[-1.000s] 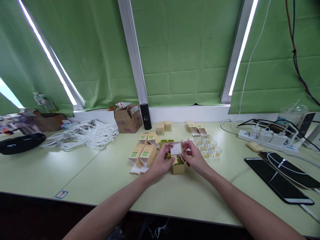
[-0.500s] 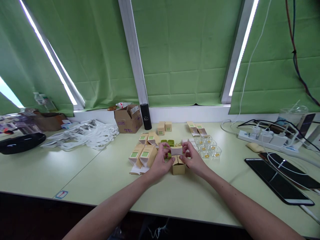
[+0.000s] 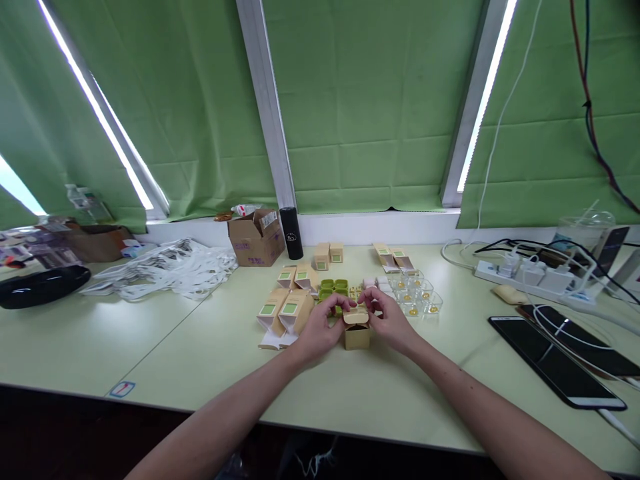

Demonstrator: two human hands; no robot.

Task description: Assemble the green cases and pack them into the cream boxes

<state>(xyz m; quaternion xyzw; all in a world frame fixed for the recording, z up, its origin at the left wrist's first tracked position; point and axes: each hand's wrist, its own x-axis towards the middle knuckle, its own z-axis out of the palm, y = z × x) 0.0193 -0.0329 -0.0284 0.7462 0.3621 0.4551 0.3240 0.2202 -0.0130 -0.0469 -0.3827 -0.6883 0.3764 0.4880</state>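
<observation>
A small kraft box [image 3: 357, 338] stands on the table in front of me, its top flap folded forward over the opening. My left hand [image 3: 323, 328] grips the flap's left side with bent fingers. On the other side, my right hand [image 3: 389, 320] pinches the flap's right edge. Left of my hands lie kraft boxes with green labels [image 3: 296, 310], their white flaps out. Behind my hands are green cups [image 3: 334, 287], white pieces [image 3: 376, 283] and clear cups with yellow centres [image 3: 414, 293].
White straps [image 3: 170, 267], a cardboard box [image 3: 256, 239] and a black cylinder [image 3: 291, 233] are at the back left. More kraft boxes [image 3: 329, 255] stand behind. On the right lie two phones [image 3: 555, 360] and a power strip [image 3: 535, 280] with cables.
The box's raised flap has tipped down toward me over the opening, so its kraft outer side now shows. Both hands have moved slightly with it, and more green cups are visible.
</observation>
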